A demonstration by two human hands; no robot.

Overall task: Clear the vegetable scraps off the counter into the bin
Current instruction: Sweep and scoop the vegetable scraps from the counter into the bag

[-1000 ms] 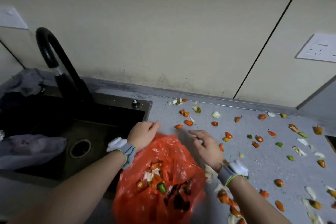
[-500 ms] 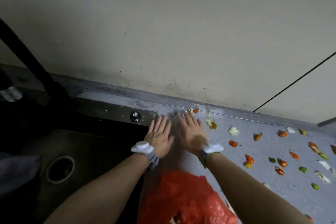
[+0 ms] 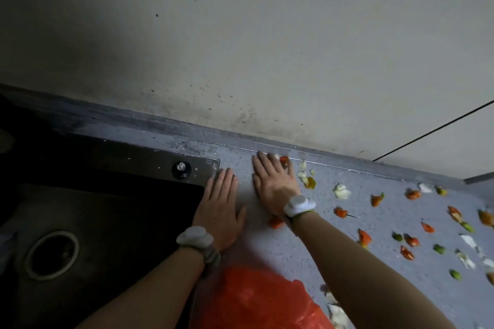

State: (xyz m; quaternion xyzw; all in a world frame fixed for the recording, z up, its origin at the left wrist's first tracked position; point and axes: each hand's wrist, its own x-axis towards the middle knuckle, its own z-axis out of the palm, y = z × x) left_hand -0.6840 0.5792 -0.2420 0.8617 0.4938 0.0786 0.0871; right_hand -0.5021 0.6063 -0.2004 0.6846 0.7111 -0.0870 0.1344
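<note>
Since a second ago both of my hands have gone from the mouth of the red bag up to the back of the counter, and the bag has dropped to the bottom edge of the frame.

At the left of the frame lies the dark sink [image 3: 112, 224], its round drain [image 3: 52, 254] at lower left and a small knob [image 3: 181, 169] on its rear rim. Just right of the sink's corner my left hand [image 3: 220, 211] lies flat and empty on the grey counter [image 3: 307, 254], fingers straight and close together. Beside it, a little higher in the frame, my right hand [image 3: 275, 184] is spread flat too, empty, with its fingertips at the strip under the wall; the two hands lie near each other without touching. A red pepper scrap [image 3: 284, 160] sits at my right fingertips and another [image 3: 276, 222] by that wrist. The red plastic bag [image 3: 256, 302] is at bottom centre between my forearms. More vegetable scraps [image 3: 409, 243], red, green and white, are scattered over the counter toward the right edge.
</note>
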